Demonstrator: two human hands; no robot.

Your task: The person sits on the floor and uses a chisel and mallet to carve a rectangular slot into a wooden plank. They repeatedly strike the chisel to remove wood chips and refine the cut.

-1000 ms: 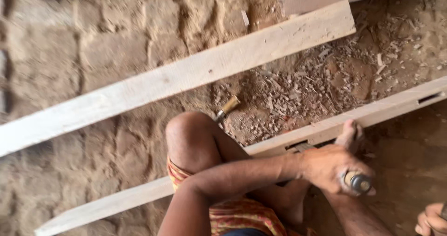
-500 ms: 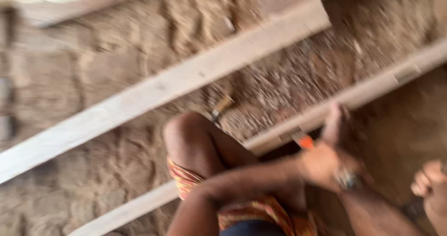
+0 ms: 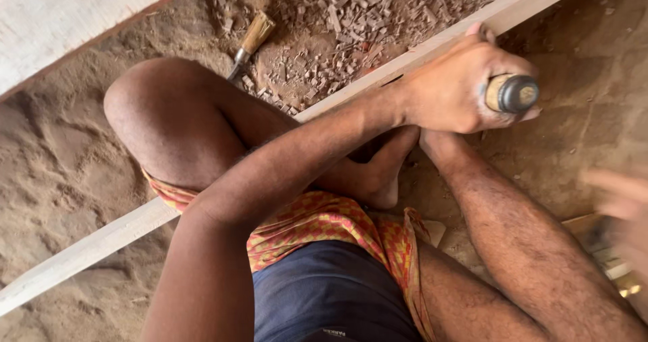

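My left hand (image 3: 452, 89) is closed around the handle of a chisel (image 3: 511, 94), which has a wooden grip and a dark metal cap. The hand rests against a long pale wooden beam (image 3: 88, 247) that runs from lower left to upper right. My right hand (image 3: 617, 210) is a blur at the right edge, above a pale wooden object (image 3: 597, 237). Whether it holds that object I cannot tell. My bent knee (image 3: 162, 112) and foot (image 3: 378, 173) lie beside the beam.
A second chisel with a wooden handle (image 3: 251, 40) lies on the ground among wood chips (image 3: 337, 25) beyond the beam. Another broad plank (image 3: 61, 25) crosses the top left. The ground is sandy earth with sawdust.
The view has dropped closer to my hands and legs. My left hand still grips the chisel at the beam. My right hand has come further in from the right and is blurred by motion.
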